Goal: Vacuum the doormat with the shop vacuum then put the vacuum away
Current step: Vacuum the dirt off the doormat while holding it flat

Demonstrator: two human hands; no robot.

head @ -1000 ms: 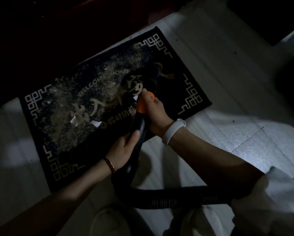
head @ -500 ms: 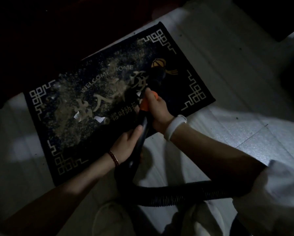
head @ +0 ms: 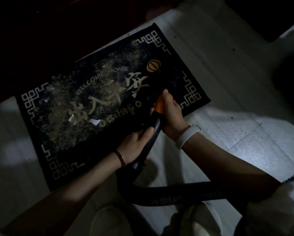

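Both hands grip the vacuum wand [head: 155, 128], angled up-right, nozzle seemingly on the doormat [head: 84, 106].

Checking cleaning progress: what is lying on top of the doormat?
Sandy dust and white paper scraps cover the doormat. The vacuum nozzle and hands hide part of it.

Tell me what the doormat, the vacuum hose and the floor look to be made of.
Doormat: dark short-pile textile, matte, with a pale printed border; dust clings to it.
Vacuum hose: black ribbed flexible plastic, by its close ridges and tight bend.
Floor: pale hard tile, probably, with a thin joint line and a soft sheen.
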